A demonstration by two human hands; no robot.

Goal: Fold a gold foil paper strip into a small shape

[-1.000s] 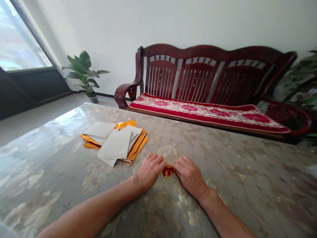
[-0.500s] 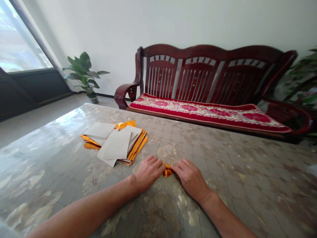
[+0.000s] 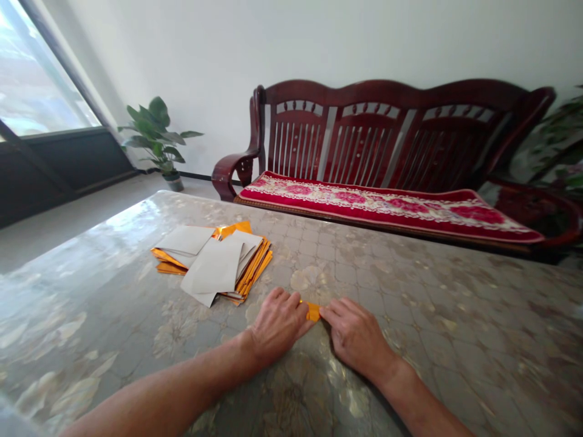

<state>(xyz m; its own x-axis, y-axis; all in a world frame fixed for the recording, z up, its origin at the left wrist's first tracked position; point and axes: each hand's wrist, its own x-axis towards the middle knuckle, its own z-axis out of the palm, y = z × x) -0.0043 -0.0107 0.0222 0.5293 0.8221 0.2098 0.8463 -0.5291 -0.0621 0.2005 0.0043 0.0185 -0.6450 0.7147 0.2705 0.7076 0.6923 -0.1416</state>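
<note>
Where it puckered before, the orange foil [image 3: 313, 312] looks flatter.

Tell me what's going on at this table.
A person is handling a small piece of shiny orange foil with both bare hands. The left hand covers its left end, and the fingertips of the right hand are at its right end. How it is folded underneath is hidden. Beyond the left hand, a loose pile of pale and orange foil sheets lies on the patterned table. A dark red wooden bench stands behind the table.
</note>
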